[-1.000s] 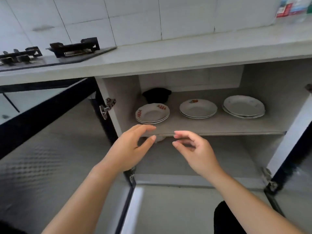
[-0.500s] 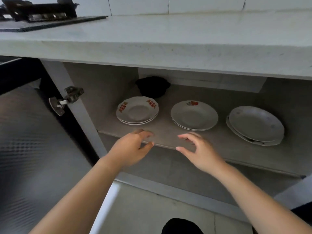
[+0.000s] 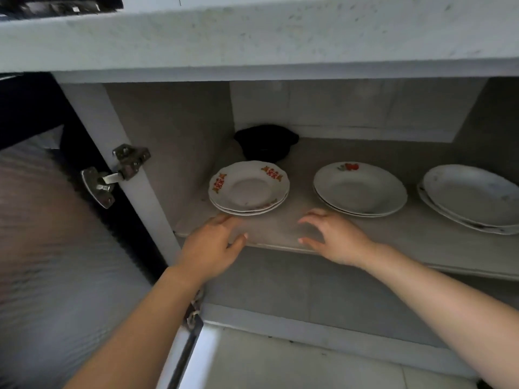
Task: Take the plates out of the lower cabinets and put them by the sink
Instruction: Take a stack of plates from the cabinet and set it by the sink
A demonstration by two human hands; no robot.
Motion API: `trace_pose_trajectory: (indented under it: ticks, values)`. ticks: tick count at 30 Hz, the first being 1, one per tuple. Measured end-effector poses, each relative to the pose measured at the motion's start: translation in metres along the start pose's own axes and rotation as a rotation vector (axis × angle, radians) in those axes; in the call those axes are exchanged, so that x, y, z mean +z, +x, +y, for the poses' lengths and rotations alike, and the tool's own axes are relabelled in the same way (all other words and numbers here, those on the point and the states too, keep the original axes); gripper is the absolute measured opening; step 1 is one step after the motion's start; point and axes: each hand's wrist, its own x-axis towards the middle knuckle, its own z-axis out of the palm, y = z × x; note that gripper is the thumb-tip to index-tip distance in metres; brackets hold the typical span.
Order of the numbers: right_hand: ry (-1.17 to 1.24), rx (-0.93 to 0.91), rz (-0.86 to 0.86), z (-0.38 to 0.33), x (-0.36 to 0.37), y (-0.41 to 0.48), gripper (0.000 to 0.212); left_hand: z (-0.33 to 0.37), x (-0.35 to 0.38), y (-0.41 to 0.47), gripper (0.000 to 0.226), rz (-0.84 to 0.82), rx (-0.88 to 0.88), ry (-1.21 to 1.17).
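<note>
Crouching over pale floor tile (image 3: pixel 280 366) lying nearest, below both wrists. Having the open door (image 3: pixel 56 248) off to the left of the left fingers, dark-framed and blurred, with a lower hinge (image 3: pixel 193 313) under the left forearm and an upper hinge (image 3: pixel 112 178) up and left of the fingertips, fixed to the white post (image 3: pixel 123 153).

Hovering the left hand (image 3: pixel 213 245) palm-down over the front edge of the shelf (image 3: pixel 275 231), fingers loosely spread and gripping nothing. Hovering the right hand (image 3: pixel 337 237) beside it in the same way, fingers fanned wide, also gripping nothing, with bare shelf lying open between the two thumbs.

Facing, just beyond the left fingertips, a stack of red-patterned plates (image 3: pixel 248 188) — blur hiding whether the fingertips are touching its front rim. Facing, just beyond and to the right of the right fingertips, a second stack (image 3: pixel 359 189) with a red flower on its far rim, near the fingers but apart from them. Having, well right of the right fingers, a third stack (image 3: pixel 471 197) of plain plates running out at the picture's edge. Finding all three resting flat on the shelf, strips of bare shelf showing between them.

Looking past the patterned stack, farther in from the left fingers, at a black pot (image 3: pixel 265 143) just behind the plates' far rim. Ending at the grey back wall (image 3: pixel 337 108) — and, overhead of both hands, at the thick countertop (image 3: pixel 252 37) jutting forward, leaving open room above the stacks.
</note>
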Motion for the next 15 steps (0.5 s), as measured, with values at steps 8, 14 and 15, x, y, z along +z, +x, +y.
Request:
trace_pose_trajectory:
  ticks: [8, 14, 15]
  values:
    - [-0.061, 0.121, 0.034, -0.015, -0.004, 0.056, 0.041, -0.058, -0.011, 0.048, 0.062, 0.049, 0.112, 0.001]
    - [0.034, 0.193, 0.195, -0.008, 0.012, 0.089, 0.045, -0.071, 0.001, 0.093, 0.051, 0.217, 0.035, 0.039]
    - [0.052, 0.193, 0.218, -0.005, 0.016, 0.093, 0.045, -0.073, 0.005, 0.098, 0.05, 0.237, 0.006, 0.012]
